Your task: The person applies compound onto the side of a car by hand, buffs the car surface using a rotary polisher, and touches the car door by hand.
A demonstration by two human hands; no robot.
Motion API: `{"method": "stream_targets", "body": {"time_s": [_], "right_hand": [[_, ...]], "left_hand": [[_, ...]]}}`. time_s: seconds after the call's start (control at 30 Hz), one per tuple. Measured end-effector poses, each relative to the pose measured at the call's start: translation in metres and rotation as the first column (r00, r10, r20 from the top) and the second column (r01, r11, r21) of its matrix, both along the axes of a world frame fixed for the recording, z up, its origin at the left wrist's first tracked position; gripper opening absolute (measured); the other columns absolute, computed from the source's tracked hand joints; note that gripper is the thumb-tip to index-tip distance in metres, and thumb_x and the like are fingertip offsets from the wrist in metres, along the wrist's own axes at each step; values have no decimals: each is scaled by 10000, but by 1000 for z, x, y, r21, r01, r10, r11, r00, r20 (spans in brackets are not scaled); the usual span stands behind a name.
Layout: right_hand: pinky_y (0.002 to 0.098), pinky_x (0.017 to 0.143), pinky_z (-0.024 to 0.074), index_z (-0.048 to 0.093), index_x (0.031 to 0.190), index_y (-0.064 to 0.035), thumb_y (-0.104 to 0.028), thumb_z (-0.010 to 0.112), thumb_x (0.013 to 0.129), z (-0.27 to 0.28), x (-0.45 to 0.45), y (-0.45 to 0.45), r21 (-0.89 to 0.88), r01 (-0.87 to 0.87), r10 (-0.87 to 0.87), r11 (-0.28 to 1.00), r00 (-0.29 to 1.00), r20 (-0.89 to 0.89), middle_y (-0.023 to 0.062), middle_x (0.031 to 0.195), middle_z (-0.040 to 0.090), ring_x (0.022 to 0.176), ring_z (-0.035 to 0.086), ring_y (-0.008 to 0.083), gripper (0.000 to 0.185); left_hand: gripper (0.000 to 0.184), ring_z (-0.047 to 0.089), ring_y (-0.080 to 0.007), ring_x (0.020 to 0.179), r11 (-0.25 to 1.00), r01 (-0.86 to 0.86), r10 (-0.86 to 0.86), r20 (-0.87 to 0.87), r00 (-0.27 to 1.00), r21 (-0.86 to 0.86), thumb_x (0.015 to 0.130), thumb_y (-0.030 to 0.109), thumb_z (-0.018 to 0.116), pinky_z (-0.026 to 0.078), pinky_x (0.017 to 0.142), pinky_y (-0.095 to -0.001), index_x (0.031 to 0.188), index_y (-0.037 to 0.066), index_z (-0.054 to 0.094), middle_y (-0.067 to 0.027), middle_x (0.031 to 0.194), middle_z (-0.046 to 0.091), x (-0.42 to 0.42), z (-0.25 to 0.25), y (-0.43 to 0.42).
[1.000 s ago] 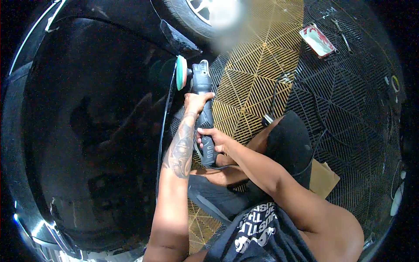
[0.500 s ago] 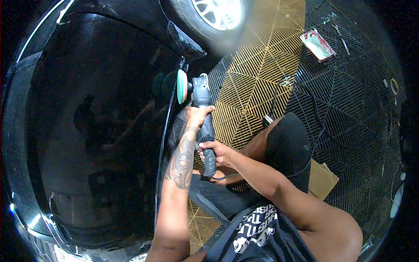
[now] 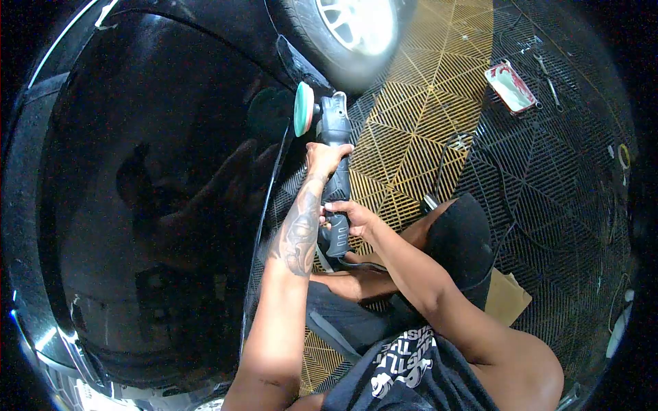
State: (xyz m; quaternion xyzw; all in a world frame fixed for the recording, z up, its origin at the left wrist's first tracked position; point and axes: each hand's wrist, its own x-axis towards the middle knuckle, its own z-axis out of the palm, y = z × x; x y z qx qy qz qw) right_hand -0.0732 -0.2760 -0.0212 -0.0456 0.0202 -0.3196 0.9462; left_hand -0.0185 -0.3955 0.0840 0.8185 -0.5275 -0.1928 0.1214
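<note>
A grey and black car polisher (image 3: 336,130) is held lengthwise beside a glossy black car panel (image 3: 157,226). Its round green foam pad (image 3: 301,109) faces the panel near the edge by the wheel; whether it touches the paint I cannot tell. My left hand (image 3: 325,160), at the end of a tattooed forearm, is wrapped round the polisher's body just behind its head. Farther back, my right hand (image 3: 349,216) grips the rear handle, its fingers partly hidden. A dark cord runs from the handle's end towards my legs.
A car wheel (image 3: 349,34) stands just beyond the polisher. Yellow and black slatted tiles (image 3: 404,144) cover the floor. On them lie a red and white tray (image 3: 510,88), a wrench (image 3: 550,82), a piece of cardboard (image 3: 508,299) and a cable (image 3: 439,164).
Both hands have carried the polisher forward along the panel's edge, closer to the wheel. The view has shifted slightly. My grip on the tool looks the same.
</note>
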Motion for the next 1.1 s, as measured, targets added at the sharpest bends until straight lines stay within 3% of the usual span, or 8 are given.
{"method": "stream_targets", "body": {"time_s": [0.2, 0.27, 0.33, 0.47, 0.67, 0.83, 0.93, 1.1], "right_hand": [[334, 677, 595, 631, 950, -12, -198, 731, 881, -7, 3, 12, 5, -42, 42, 999, 999, -33, 67, 796, 643, 698, 647, 173, 222], [327, 667, 592, 629, 956, -16, -192, 728, 882, -11, 10, 25, 23, -80, 80, 997, 996, -24, 62, 792, 638, 698, 645, 168, 215], [307, 620, 573, 631, 956, -69, -189, 750, 852, 1, 11, 41, 66, -90, 94, 994, 994, -62, 33, 741, 642, 627, 633, 149, 199], [294, 569, 563, 613, 980, -70, -128, 769, 824, 15, 10, 64, 86, -76, 85, 993, 990, -116, 49, 770, 644, 630, 635, 156, 228], [300, 636, 583, 616, 992, -18, -112, 743, 838, 5, 5, 65, 70, -91, 101, 993, 984, -146, 68, 796, 636, 690, 647, 162, 220], [300, 611, 583, 645, 1014, -6, -120, 742, 845, 0, 1, 34, -14, -7, 6, 1000, 998, -55, 96, 880, 696, 736, 686, 187, 225], [316, 566, 573, 631, 959, -40, -123, 772, 829, -6, 1, 18, 17, -5, 6, 1000, 997, -80, 59, 783, 657, 662, 664, 177, 209], [304, 578, 573, 637, 1015, -37, -126, 750, 853, 10, 1, 26, 22, -4, 5, 1000, 998, -69, 76, 836, 686, 685, 679, 179, 216]], "left_hand": [[1109, 652, -375, 1115, 1000, 13, -12, -30, 999, 7, 562, 477, 899, 514, 964, -384, 1250, -241, 409, -358, 1206, 616, 14, -10, 12], [724, 731, -272, 871, 994, 0, 12, 102, 995, -112, 622, 435, 884, 566, 797, -385, 1013, -141, 687, -255, 1023, 722, 20, -18, 26], [544, 694, -197, 728, 994, 12, -11, 14, 1000, -110, 671, 400, 865, 543, 702, -364, 896, -80, 745, -148, 848, 736, 39, -28, 36], [529, 694, -187, 721, 999, 27, -34, -200, 979, -37, 688, 338, 876, 554, 694, -355, 946, -101, 731, -162, 884, 735, 28, 2, 68], [434, 687, -181, 682, 990, 22, -31, -58, 998, -140, 723, 296, 861, 546, 652, -348, 911, -75, 738, -136, 847, 734, 51, -35, 58], [909, 679, -311, 998, 999, 19, -22, -125, 992, -29, 625, 432, 889, 524, 872, -360, 1122, -239, 530, -302, 1096, 668, 37, -31, 25], [408, 662, -146, 625, 992, 57, -67, -89, 994, -112, 726, 317, 857, 523, 589, -337, 861, -54, 753, -86, 787, 729, 37, -36, 11], [470, 683, -170, 686, 997, 57, -65, -165, 984, -53, 687, 348, 864, 537, 653, -347, 895, -58, 749, -121, 828, 734, 21, -5, 27]]}}
